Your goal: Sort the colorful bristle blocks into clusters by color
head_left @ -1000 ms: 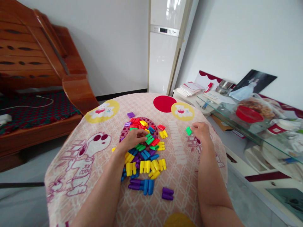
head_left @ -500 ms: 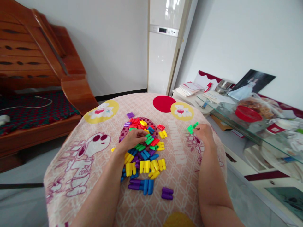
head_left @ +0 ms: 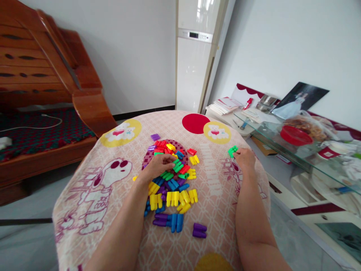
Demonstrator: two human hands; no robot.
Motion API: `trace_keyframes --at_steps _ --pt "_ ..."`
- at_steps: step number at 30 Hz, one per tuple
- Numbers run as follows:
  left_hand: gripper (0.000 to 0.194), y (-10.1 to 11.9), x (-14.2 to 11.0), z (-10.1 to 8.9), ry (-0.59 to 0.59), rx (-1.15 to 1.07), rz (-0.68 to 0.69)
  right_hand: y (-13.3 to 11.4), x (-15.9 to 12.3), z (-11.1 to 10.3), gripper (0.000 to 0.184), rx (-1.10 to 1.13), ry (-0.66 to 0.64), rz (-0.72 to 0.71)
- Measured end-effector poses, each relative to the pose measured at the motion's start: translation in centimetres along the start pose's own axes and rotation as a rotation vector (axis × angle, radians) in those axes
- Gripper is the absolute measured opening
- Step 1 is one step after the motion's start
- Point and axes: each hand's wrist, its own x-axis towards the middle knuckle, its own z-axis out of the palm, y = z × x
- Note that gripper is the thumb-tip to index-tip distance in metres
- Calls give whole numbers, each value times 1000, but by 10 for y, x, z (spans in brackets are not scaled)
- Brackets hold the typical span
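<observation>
Toward the right side of the table, my right hand [head_left: 244, 159] is closed on green toy building blocks [head_left: 232, 151] at its fingertips. My left hand [head_left: 160, 165] reaches into the heap, its fingers bent together against a green toy building block [head_left: 178, 166]. Around it lie red blocks [head_left: 160, 145], yellow blocks [head_left: 172, 198], blue blocks [head_left: 176, 223] and purple blocks [head_left: 160, 219], each shaped like joined tubes. A separate purple block [head_left: 199, 230] rests nearer to me. My left fingers partly cover the pieces beneath them.
The round table has a patterned cloth [head_left: 214, 210]. A wooden bench [head_left: 87, 101] stands at the left, and a tall white cabinet-like unit [head_left: 193, 71] behind. On the right, a glass-topped stand [head_left: 284, 148] bears papers, a red bowl [head_left: 296, 135] and a picture [head_left: 300, 99].
The green blocks in my right hand have shifted slightly right and now sit closer together at the fingertips. My left hand stays in nearly the same place over the heap.
</observation>
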Motion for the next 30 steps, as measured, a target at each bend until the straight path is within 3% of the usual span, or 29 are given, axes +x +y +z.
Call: trace_keyframes --at_steps 3,6,12,16,25,27,30 --pt "34 2 -1 0 19 -19 8 -10 0 -6 21 69 59 -12" --pt "36 7 -2 0 32 -57 10 -38 -8 -12 20 258 61 -161" --pt "35 10 -4 1 7 -144 23 -121 -56 -6 20 716 -319 -610" --pt "35 10 -4 1 -15 -162 31 -149 -79 1 12 770 -427 -721" --pt "35 13 -3 6 -53 -176 39 -142 -73 -2 5 813 -520 -645" --pt "39 12 -3 5 -7 -190 44 -129 -63 -2 7 746 -428 -616" --pt "41 11 -4 2 111 -185 55 -98 -40 -5 12 507 -159 -464"
